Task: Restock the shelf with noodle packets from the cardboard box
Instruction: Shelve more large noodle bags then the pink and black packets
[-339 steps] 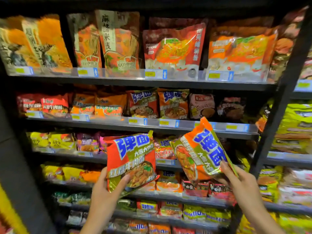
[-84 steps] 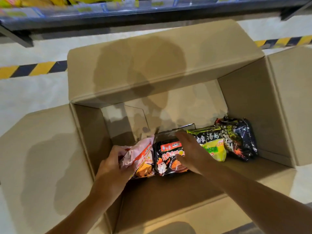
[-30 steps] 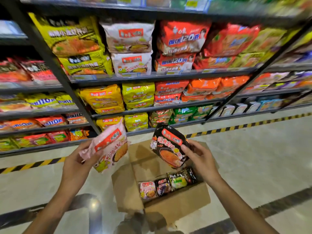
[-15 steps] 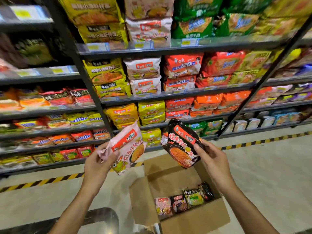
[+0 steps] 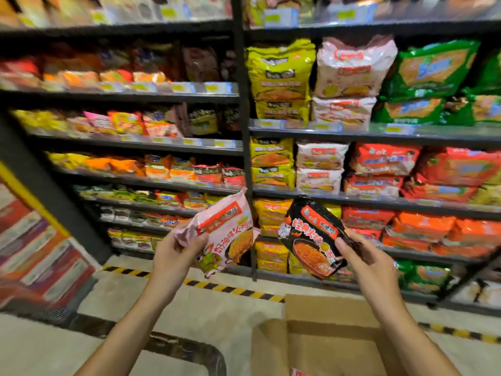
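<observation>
My left hand (image 5: 177, 251) grips a pink noodle packet (image 5: 226, 234) by its left end and holds it up in front of the shelves. My right hand (image 5: 371, 263) pinches a black noodle packet (image 5: 311, 237) by its right edge, tilted, at about the same height. The open cardboard box (image 5: 320, 327) stands on the floor below my right arm, mostly out of frame; only a scrap of one packet shows at its bottom edge. The black metal shelf unit (image 5: 242, 147) full of noodle packs rises straight ahead.
Yellow, pink-white, green and red multipacks (image 5: 341, 164) fill the right bay; smaller single packets (image 5: 162, 166) line the left bay, blurred. A yellow-black hazard stripe (image 5: 217, 287) runs along the floor at the shelf's foot. A dark curved bar (image 5: 189, 351) lies low at left.
My view has swung up and to the left, so higher shelves and the left bay show and the box slips low. Both hands have lifted the packets slightly higher.
</observation>
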Demonstrator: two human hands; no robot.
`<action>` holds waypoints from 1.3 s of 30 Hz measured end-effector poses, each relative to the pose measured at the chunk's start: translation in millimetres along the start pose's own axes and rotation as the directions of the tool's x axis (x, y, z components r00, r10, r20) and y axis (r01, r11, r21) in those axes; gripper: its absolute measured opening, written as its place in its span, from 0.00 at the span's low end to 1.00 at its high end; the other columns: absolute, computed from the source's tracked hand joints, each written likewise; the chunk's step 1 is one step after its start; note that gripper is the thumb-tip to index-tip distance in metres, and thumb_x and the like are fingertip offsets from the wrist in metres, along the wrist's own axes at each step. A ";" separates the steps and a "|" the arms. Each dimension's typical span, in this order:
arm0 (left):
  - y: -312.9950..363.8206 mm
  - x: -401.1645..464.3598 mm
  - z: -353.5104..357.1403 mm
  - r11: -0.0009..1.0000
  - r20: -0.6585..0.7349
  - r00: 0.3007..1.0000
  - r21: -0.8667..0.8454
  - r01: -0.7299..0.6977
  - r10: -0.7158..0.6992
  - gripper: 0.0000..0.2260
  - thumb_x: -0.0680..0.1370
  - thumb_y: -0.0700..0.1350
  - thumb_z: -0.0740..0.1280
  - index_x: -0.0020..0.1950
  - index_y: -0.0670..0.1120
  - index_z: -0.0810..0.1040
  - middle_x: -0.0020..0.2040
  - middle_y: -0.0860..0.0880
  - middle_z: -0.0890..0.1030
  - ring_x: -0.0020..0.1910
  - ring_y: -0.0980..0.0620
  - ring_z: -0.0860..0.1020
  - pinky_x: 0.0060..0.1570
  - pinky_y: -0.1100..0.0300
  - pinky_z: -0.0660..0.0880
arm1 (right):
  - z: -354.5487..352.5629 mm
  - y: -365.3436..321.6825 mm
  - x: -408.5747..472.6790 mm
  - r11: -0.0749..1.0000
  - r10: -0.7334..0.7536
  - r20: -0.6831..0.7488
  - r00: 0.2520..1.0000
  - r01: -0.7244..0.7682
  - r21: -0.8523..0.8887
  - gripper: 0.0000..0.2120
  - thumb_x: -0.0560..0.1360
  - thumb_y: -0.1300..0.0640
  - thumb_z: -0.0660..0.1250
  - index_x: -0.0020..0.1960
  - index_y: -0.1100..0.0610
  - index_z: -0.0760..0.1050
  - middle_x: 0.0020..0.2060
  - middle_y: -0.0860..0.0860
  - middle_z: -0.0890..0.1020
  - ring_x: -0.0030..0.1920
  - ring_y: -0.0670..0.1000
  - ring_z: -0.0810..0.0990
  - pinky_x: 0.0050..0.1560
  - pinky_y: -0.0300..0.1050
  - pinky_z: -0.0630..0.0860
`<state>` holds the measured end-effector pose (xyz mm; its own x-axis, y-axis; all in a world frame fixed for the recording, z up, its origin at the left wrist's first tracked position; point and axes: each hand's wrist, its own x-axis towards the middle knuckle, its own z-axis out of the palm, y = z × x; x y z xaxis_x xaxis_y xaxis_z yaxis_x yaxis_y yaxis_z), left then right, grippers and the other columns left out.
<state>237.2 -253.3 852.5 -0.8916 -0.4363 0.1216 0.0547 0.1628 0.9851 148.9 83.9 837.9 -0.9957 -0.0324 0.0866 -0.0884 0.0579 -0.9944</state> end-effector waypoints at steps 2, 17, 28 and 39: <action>5.3 5.4 -23.0 1.000 -0.020 1.000 -0.020 -0.016 0.015 0.14 0.79 0.43 0.69 0.64 0.46 0.78 0.53 0.49 0.86 0.52 0.49 0.84 0.50 0.54 0.82 | 22.7 -13.9 3.3 0.999 -0.021 0.029 0.999 0.022 -0.047 0.16 0.73 0.48 0.72 0.60 0.49 0.80 0.50 0.42 0.86 0.50 0.38 0.83 0.46 0.34 0.79; -4.4 121.1 -249.2 0.991 -0.091 0.987 -0.028 -0.134 0.130 0.15 0.77 0.41 0.70 0.63 0.52 0.78 0.54 0.56 0.85 0.55 0.57 0.82 0.46 0.68 0.78 | 284.8 -75.3 59.7 0.990 -0.096 0.119 0.988 0.107 -0.091 0.15 0.66 0.43 0.74 0.53 0.41 0.81 0.52 0.40 0.84 0.58 0.44 0.80 0.65 0.54 0.75; 1.1 242.5 -273.3 0.976 -0.023 0.976 0.020 -0.216 0.217 0.14 0.77 0.43 0.71 0.60 0.56 0.78 0.52 0.57 0.85 0.52 0.58 0.83 0.51 0.59 0.79 | 344.3 -96.9 125.8 0.973 -0.179 0.069 0.981 0.187 -0.136 0.16 0.65 0.42 0.74 0.53 0.42 0.81 0.53 0.44 0.85 0.59 0.48 0.81 0.63 0.54 0.76; 22.8 372.5 -244.7 0.926 0.035 0.936 0.133 -0.353 0.351 0.15 0.77 0.44 0.70 0.63 0.51 0.79 0.53 0.57 0.84 0.54 0.60 0.81 0.50 0.70 0.75 | 362.0 -99.2 253.2 0.954 -0.277 0.059 0.959 0.282 -0.106 0.30 0.62 0.26 0.71 0.58 0.40 0.81 0.55 0.43 0.85 0.61 0.48 0.81 0.63 0.59 0.76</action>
<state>16.4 -628.6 950.0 -0.8309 -0.3196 0.4555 0.3055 0.4221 0.8535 -84.6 -291.3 936.6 -0.9290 -0.1062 0.3545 -0.3675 0.1515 -0.9176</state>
